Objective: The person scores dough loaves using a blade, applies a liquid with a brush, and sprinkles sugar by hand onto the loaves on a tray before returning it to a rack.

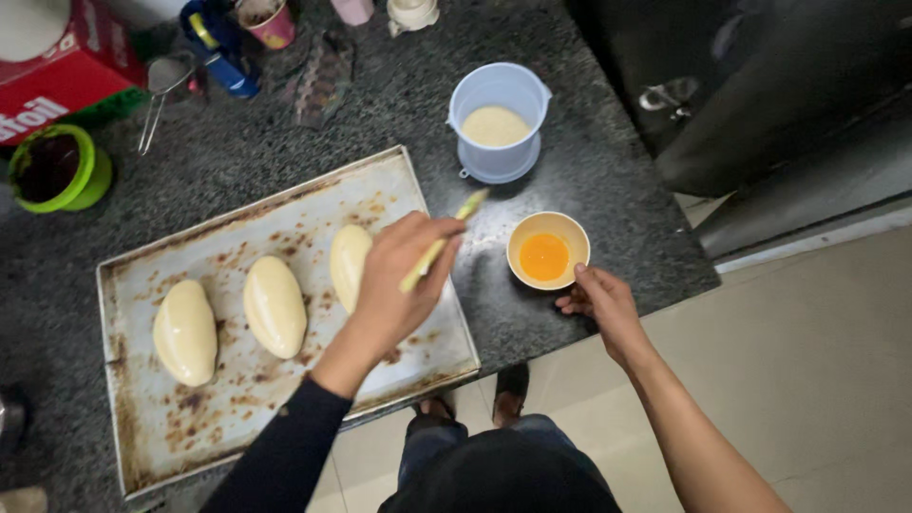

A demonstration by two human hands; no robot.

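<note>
My left hand (397, 285), in a black sleeve, holds a thin pale yellow-green brush (446, 237) over the right end of a worn metal baking tray (161, 418). Three pale oblong dough loaves lie on the tray: left (185, 332), middle (275, 306), and right (348, 261), which my left hand partly hides. My right hand (598, 304), bare-armed, touches the near rim of a small cream bowl (547, 249) of orange beaten egg, which stands on the dark granite counter (608, 180) just right of the tray.
A pale blue tub (499, 119) with a cream-coloured filling stands behind the bowl. At the back left are a green cup (57, 166), a red box (66, 71), a metal sieve (163, 85) and a pink cup (271, 21). The counter's edge runs near my right hand, with tiled floor below.
</note>
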